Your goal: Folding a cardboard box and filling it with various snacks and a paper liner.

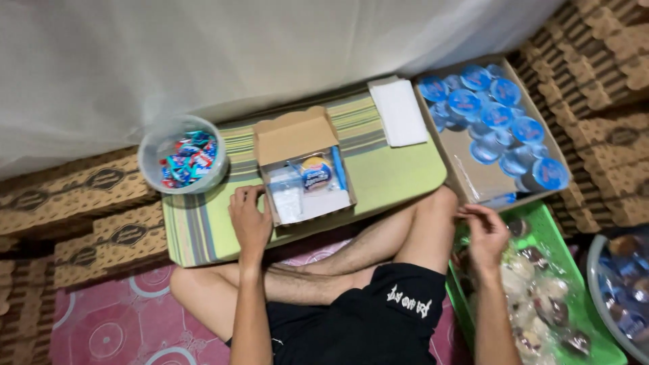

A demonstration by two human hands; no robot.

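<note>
Cardboard small open box (304, 172) is steadied by the left hand (249, 220), fingers loosely spread. Right hand (485, 233) pinches a wrapped bun over the green plastic basket (551, 233); packing seems underway.

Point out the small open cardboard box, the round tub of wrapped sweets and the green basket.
small open cardboard box (295, 136): head view, on its raised brown lid flap.
round tub of wrapped sweets (150, 150): head view, on its pale left wall.
green basket (546, 228): head view, on its bare upper rim.

A single head-worn camera looks steeply down from above the seated person's crossed legs, facing the far white curtain (203, 47). It sits close over the low green striped counter (385, 176), taking in the open brown cardboard box (304, 165) at centre and the green plastic basket (554, 236) at near right.
</note>
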